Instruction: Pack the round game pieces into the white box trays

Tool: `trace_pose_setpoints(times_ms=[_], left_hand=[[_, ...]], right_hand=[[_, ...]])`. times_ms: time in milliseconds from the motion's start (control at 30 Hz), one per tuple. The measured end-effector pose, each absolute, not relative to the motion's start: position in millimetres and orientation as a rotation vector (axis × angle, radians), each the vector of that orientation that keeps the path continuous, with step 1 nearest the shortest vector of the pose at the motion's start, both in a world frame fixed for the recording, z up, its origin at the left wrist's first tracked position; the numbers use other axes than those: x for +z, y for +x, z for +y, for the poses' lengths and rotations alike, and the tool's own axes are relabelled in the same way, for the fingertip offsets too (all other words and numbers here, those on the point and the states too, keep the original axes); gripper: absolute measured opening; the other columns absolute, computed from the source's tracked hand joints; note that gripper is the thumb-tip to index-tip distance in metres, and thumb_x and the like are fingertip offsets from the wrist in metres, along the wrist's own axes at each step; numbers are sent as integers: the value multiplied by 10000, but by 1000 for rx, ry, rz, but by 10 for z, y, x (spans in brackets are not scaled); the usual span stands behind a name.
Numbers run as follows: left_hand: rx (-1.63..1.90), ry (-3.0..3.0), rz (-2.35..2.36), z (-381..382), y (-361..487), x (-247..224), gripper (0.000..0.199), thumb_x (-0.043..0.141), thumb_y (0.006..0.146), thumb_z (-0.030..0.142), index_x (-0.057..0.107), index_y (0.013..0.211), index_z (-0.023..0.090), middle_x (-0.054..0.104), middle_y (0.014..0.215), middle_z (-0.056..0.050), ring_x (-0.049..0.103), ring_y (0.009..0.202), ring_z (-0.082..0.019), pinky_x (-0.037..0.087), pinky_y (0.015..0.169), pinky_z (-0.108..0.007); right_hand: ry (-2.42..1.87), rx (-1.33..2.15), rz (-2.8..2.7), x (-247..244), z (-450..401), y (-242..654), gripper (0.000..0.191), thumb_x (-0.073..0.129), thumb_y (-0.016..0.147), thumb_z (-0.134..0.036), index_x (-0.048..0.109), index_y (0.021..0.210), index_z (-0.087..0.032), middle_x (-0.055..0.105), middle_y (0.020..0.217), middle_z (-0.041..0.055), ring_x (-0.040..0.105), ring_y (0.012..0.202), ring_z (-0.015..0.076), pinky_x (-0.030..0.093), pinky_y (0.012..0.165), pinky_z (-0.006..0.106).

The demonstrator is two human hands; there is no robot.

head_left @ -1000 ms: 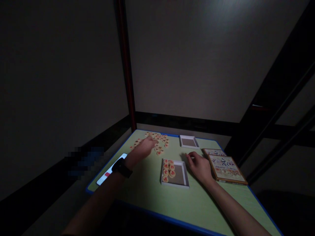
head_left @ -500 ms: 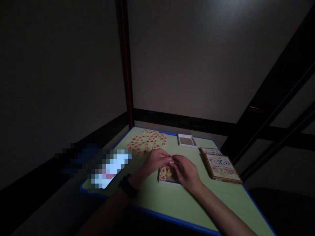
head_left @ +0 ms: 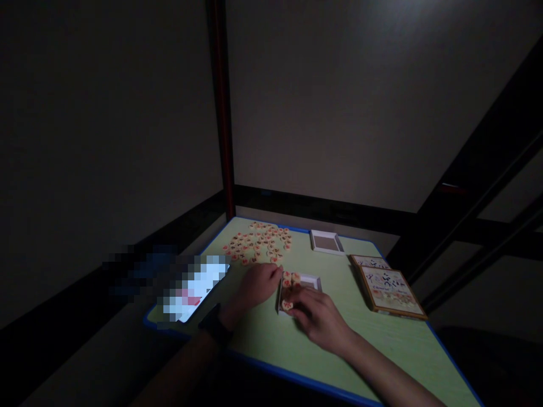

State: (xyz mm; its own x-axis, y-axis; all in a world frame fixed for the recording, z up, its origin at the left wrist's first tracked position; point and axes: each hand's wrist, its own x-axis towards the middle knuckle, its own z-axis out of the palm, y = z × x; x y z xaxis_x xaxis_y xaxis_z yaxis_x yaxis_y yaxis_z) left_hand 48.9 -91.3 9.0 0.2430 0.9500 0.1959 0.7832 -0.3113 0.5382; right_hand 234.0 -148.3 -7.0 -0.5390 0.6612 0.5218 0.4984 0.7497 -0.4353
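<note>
Several round wooden game pieces with red characters (head_left: 287, 276) lie in a small white open box (head_left: 316, 278). Over the box, my right hand (head_left: 316, 316) has its fingers closed on a piece (head_left: 287, 305) at the near left corner. My left hand (head_left: 261, 282), with a dark watch on its wrist, rests beside the box's left wall, its fingers curled in; whether they hold something is hidden. Beyond my left hand, a loose spread of pieces with red or dark characters (head_left: 257, 243) covers the far left of the table.
On the green table with a blue edge (head_left: 271, 345), a second white tray (head_left: 326, 242) stands at the back. Two stacked illustrated boxes (head_left: 392, 288) lie at the right. A lit screen (head_left: 203, 285) is at the left.
My hands have moved apart; the left drew back to the box's left side. The right lowered toward the box's near left corner. More of the box's far side shows now.
</note>
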Motion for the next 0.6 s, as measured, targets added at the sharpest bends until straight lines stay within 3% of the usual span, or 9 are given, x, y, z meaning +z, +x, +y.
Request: trace_pose_setpoints(times_ms=[300, 600], left_hand=[[617, 2290, 1604, -950, 524, -20, 354, 446, 937, 263, 694, 706, 159, 712, 738, -54, 533, 618, -128, 259, 590, -282], [488, 2321, 1623, -988, 517, -7, 426, 412, 956, 317, 745, 750, 150, 744, 779, -94, 562, 622, -141, 259, 581, -293]], right_hand=[[-763, 266, -2322, -106, -1456, 2344, 135, 532, 937, -162, 643, 999, -208, 733, 976, 72, 685, 914, 198, 550, 830, 312], [-774, 302, -2283, -104, -1471, 2345, 177, 541, 927, -151, 682, 1025, -197, 731, 1058, 83, 689, 978, 195, 565, 875, 311]])
